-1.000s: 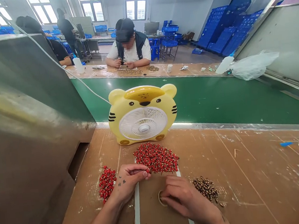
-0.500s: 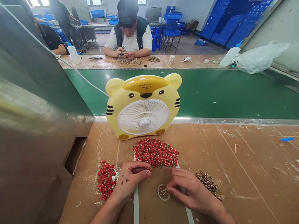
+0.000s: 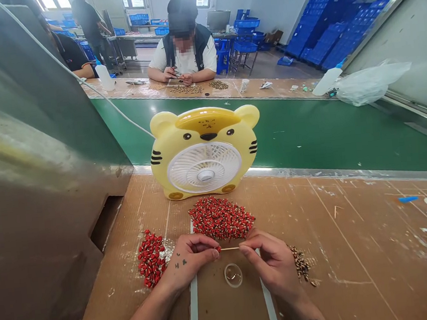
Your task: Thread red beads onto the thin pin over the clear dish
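Note:
Between thumb and fingertips, my left hand (image 3: 189,260) pinches a small red piece (image 3: 218,248), mostly covered by the fingers. My right hand (image 3: 272,257) is closed on a thin wooden stick (image 3: 230,249), whose far tip touches or nearly touches the red piece. Below the stick, a small round clear dish (image 3: 233,275) rests on a brown board (image 3: 232,314) edged with pale tape. A large heap of red pieces with gold-coloured parts (image 3: 222,217) lies just beyond my hands. Left of my left wrist is a smaller red pile (image 3: 151,259). Dark gold-brown pieces (image 3: 302,264) lie beside my right hand, partly hidden.
A yellow animal-faced fan (image 3: 204,153) stands behind the large heap. A metal cabinet (image 3: 37,172) closes off the left side. Beyond the green divider (image 3: 309,130), a person (image 3: 185,47) works at another bench. A blue piece (image 3: 408,199) lies on the table at right.
My right hand has lifted the stick from the clear dish and brought it up and leftward to the red piece. My left hand has shifted only slightly, still pinching.

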Tool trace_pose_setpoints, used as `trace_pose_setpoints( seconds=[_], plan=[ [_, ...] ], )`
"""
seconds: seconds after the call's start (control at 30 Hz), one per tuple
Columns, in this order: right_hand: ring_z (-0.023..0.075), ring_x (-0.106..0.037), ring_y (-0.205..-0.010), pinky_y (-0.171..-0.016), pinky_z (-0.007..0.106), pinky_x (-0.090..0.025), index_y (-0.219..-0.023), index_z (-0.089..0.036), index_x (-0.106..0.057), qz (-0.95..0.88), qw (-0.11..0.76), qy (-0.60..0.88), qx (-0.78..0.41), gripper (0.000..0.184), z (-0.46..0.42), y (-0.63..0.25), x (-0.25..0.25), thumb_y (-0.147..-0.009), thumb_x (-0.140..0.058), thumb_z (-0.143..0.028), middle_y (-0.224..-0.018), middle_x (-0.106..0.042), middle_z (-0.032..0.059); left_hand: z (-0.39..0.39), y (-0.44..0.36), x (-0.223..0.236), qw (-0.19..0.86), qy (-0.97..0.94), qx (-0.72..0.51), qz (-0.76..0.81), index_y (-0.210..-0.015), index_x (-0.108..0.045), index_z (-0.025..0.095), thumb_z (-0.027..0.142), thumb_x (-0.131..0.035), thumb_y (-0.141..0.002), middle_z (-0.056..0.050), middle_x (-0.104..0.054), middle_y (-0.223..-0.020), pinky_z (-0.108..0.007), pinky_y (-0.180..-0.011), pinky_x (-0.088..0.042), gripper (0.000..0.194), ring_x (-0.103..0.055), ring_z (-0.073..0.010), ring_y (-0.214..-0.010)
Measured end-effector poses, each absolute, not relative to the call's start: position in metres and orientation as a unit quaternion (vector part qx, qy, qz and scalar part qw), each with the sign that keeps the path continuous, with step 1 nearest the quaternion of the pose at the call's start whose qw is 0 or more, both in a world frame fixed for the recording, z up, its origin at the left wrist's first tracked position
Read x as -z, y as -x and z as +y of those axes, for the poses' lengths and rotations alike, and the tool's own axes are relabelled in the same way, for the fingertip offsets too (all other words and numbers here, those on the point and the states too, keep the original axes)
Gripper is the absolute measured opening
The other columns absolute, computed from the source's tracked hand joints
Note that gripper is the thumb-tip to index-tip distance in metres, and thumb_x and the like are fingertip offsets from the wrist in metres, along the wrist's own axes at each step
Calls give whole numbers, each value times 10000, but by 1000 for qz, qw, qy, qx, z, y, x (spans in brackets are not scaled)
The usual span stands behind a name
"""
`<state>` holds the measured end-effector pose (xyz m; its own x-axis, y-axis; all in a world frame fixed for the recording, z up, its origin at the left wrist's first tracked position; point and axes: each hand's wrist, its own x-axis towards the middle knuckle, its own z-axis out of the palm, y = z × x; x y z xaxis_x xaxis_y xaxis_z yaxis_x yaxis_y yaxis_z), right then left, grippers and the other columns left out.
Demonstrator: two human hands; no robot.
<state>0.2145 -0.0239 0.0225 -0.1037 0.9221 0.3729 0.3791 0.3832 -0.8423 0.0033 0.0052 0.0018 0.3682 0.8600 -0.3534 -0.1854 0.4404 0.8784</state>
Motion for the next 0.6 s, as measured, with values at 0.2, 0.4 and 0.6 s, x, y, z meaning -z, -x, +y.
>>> trace_pose_setpoints(
  seconds=[0.2,0.4,0.6],
  plan=[
    [154,-589,-630,-601,273,-449,-792,-194,-661,-692,464,476,-281,146,-23,-218,-20,-926,-604,-202,-698,-638,17,5,-4,-5,721,-398,-353,443,-752,-786,157,221,-825,-661,-22,-738,-666,-216,-620,-446,118,-630,-133,-613],
    [159,-559,-648,-603,277,-425,-770,-192,-639,-774,374,426,-281,177,-31,-232,-27,-938,-598,-231,-677,-601,15,8,-3,-10,698,-410,-358,465,-738,-790,163,198,-816,-648,-11,-727,-669,-200,-618,-431,100,-609,-120,-626],
    [185,-571,-749,-672,308,-453,-845,-187,-656,-785,285,489,-252,195,-34,-264,-24,-976,-563,-297,-775,-636,46,6,-1,-5,704,-408,-345,467,-770,-787,163,227,-826,-660,-19,-736,-679,-204,-620,-433,133,-619,-132,-636]
  ],
)
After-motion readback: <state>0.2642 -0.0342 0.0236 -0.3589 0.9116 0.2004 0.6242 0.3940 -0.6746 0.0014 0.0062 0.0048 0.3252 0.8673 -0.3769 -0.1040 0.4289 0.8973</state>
